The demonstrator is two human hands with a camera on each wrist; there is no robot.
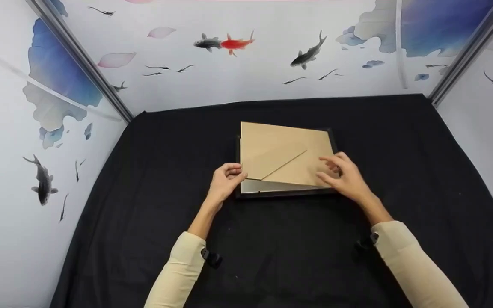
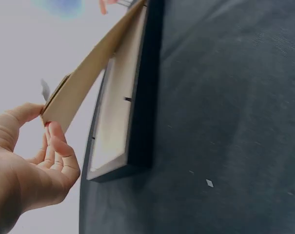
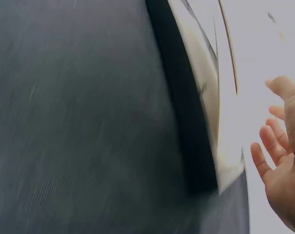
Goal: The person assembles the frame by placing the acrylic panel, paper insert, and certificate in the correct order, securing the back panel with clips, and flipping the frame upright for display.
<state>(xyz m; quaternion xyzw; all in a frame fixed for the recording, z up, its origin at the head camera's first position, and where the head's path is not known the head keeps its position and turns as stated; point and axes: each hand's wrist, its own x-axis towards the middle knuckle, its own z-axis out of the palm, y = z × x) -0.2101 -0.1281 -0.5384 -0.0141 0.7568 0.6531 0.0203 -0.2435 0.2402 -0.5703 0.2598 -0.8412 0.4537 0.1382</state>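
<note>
Two hands on a brown board, seen from where I stand: left hand pinches its near left corner between thumb and fingers; right hand is at the right edge, fingers parted, loosely bent, holding nothing. Board slants, left side raised off a black frame lying on the black-covered tabletop.

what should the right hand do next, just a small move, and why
Probably have the right hand steady the brown board by its right edge: only the left hand appears to pinch it, and it slants over the black frame.
</note>
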